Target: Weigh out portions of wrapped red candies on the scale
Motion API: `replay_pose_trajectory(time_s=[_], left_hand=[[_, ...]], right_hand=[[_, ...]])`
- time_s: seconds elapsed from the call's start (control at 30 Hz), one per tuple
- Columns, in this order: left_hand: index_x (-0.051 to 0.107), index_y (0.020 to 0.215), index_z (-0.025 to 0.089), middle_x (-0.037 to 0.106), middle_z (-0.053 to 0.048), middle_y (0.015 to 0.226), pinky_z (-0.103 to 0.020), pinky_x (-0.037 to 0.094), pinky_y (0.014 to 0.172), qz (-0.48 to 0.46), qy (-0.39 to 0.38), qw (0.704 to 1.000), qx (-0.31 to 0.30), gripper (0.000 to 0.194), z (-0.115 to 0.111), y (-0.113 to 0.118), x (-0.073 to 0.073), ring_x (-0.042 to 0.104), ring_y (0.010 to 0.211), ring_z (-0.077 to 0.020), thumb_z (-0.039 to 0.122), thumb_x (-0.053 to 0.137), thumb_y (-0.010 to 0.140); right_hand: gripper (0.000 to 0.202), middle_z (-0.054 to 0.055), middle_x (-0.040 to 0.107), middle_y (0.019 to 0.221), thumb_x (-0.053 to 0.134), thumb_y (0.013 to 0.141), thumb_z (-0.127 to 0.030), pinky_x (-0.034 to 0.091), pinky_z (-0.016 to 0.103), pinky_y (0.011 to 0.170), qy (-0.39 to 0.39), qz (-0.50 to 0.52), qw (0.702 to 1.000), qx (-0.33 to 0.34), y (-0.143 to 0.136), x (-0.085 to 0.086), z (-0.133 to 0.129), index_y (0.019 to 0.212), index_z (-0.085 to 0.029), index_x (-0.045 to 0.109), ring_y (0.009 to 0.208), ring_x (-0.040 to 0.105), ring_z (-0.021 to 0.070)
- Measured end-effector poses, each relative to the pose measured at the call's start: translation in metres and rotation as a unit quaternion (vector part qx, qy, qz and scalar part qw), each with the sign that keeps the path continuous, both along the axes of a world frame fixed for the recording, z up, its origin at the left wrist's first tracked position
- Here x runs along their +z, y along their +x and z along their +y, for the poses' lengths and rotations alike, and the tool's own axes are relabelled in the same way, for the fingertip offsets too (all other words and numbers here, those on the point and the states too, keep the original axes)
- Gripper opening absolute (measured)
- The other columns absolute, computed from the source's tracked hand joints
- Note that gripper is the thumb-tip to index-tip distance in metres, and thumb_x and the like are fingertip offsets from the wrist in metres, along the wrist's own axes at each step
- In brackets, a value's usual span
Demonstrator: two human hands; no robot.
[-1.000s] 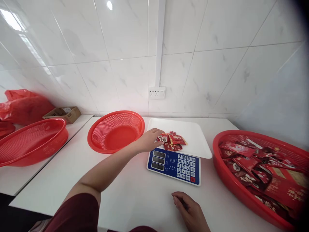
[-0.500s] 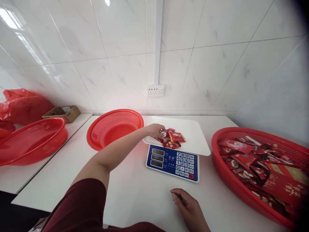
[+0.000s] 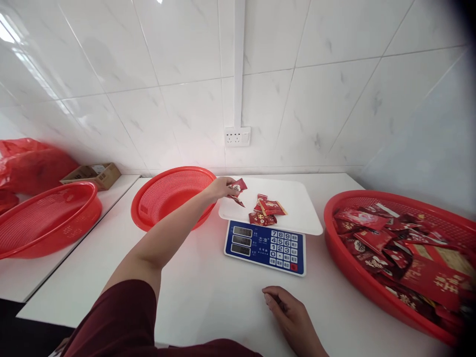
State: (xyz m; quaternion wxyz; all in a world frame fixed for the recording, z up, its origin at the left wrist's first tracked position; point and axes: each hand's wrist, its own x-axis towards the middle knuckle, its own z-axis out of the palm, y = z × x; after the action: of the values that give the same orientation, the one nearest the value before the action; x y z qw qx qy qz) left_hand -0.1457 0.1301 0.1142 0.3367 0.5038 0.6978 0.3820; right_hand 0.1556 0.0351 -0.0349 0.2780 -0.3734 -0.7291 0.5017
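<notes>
Pinching glossy, perhaps foil packets (image 3: pixel 238 186), the left hand (image 3: pixel 222 188) overhangs the flat tray (image 3: pixel 295 204), right hand (image 3: pixel 289 312) closed.

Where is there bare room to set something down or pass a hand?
Bare: the table between left forearm, scale and right hand; the right of the tray, beside the packets; and a narrow strip between scale and filled basket. Crowded: that basket, heaped with packets, and the tray's left edge, where the left hand holds packets.
</notes>
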Motion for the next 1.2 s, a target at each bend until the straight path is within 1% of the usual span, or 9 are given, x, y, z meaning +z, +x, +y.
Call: replay_pose_trajectory(time_s=[0.13, 0.23, 0.4, 0.53, 0.67, 0.87, 1.0, 1.1, 1.2], left_hand=[[0.065, 0.087, 0.014, 0.068, -0.002, 0.077, -0.031, 0.050, 0.075, 0.015, 0.046, 0.998, 0.045, 0.024, -0.028, -0.024, 0.026, 0.064, 0.072, -0.0164, 0.018, 0.072, 0.063], [0.066, 0.092, 0.014, 0.068, -0.001, 0.075, -0.032, 0.049, 0.073, 0.033, 0.060, 0.994, 0.090, 0.031, -0.051, -0.049, 0.039, 0.064, 0.070, -0.0176, 0.022, 0.072, 0.062], [0.065, 0.099, 0.013, 0.066, -0.001, 0.075, -0.031, 0.049, 0.072, 0.043, 0.062, 0.988, 0.135, 0.039, -0.080, -0.082, 0.043, 0.062, 0.069, -0.0158, 0.024, 0.072, 0.062], [0.065, 0.098, 0.014, 0.066, -0.001, 0.076, -0.030, 0.049, 0.072, 0.056, 0.056, 0.986, 0.146, 0.039, -0.091, -0.094, 0.041, 0.062, 0.072, -0.0156, 0.027, 0.072, 0.062], [0.065, 0.093, 0.017, 0.064, 0.000, 0.073, -0.028, 0.048, 0.066, 0.095, 0.035, 0.985, 0.141, 0.032, -0.095, -0.091, 0.038, 0.061, 0.068, -0.0160, 0.030, 0.070, 0.064], [0.064, 0.097, 0.020, 0.064, -0.001, 0.076, -0.026, 0.043, 0.057, 0.192, 0.002, 0.970, 0.147, 0.030, -0.092, -0.073, 0.038, 0.059, 0.067, -0.0167, 0.032, 0.066, 0.070], [0.057, 0.113, 0.020, 0.063, -0.005, 0.088, -0.031, 0.045, 0.066, 0.254, -0.013, 0.950, 0.178, 0.045, -0.091, -0.074, 0.040, 0.059, 0.079, -0.0216, 0.035, 0.065, 0.072], [0.049, 0.124, 0.018, 0.058, -0.012, 0.111, -0.040, 0.043, 0.082, 0.296, -0.005, 0.936, 0.191, 0.052, -0.088, -0.075, 0.039, 0.054, 0.101, -0.0282, 0.038, 0.059, 0.077], [0.046, 0.127, 0.019, 0.050, -0.013, 0.128, -0.041, 0.038, 0.094, 0.307, 0.014, 0.942, 0.139, 0.050, -0.075, -0.059, 0.032, 0.045, 0.118, -0.0282, 0.041, 0.052, 0.083]], right_hand=[[0.029, 0.002, 0.068, 0.079, 0.052, 0.082, -0.048, 0.049, 0.025, 0.062, -0.001, -0.005, 1.000, 0.011, 0.001, 0.001, 0.002, 0.083, -0.023, 0.067, 0.068, 0.062, 0.0163], [0.028, 0.003, 0.069, 0.080, 0.052, 0.083, -0.047, 0.051, 0.025, 0.064, 0.009, -0.017, 0.999, 0.032, 0.003, 0.000, 0.004, 0.084, -0.023, 0.067, 0.070, 0.063, 0.0171], [0.029, 0.003, 0.070, 0.083, 0.054, 0.081, -0.048, 0.052, 0.023, 0.065, 0.018, -0.023, 0.999, 0.035, 0.003, -0.005, 0.005, 0.084, -0.024, 0.068, 0.074, 0.065, 0.0180], [0.030, 0.002, 0.070, 0.083, 0.054, 0.079, -0.050, 0.052, 0.023, 0.065, 0.010, -0.027, 0.999, 0.016, 0.003, -0.007, 0.005, 0.083, -0.024, 0.068, 0.074, 0.065, 0.0177], [0.030, 0.002, 0.071, 0.084, 0.053, 0.079, -0.049, 0.052, 0.023, 0.065, 0.016, -0.041, 0.999, 0.033, 0.003, -0.005, 0.005, 0.083, -0.024, 0.068, 0.075, 0.065, 0.0179], [0.032, 0.003, 0.070, 0.080, 0.051, 0.081, -0.051, 0.051, 0.024, 0.063, 0.025, -0.023, 0.999, -0.007, 0.001, -0.002, 0.000, 0.081, -0.023, 0.067, 0.072, 0.064, 0.0182], [0.030, 0.003, 0.070, 0.084, 0.051, 0.081, -0.049, 0.052, 0.024, 0.066, 0.017, -0.039, 0.999, 0.023, 0.003, -0.005, 0.003, 0.084, -0.024, 0.067, 0.076, 0.065, 0.0184], [0.029, 0.003, 0.070, 0.086, 0.051, 0.082, -0.047, 0.052, 0.024, 0.067, 0.020, -0.050, 0.997, 0.048, 0.005, -0.008, 0.006, 0.087, -0.024, 0.067, 0.078, 0.065, 0.0180], [0.027, 0.003, 0.070, 0.086, 0.050, 0.084, -0.045, 0.052, 0.023, 0.068, 0.024, -0.051, 0.997, 0.054, 0.004, -0.010, 0.008, 0.088, -0.024, 0.066, 0.078, 0.065, 0.0172]])
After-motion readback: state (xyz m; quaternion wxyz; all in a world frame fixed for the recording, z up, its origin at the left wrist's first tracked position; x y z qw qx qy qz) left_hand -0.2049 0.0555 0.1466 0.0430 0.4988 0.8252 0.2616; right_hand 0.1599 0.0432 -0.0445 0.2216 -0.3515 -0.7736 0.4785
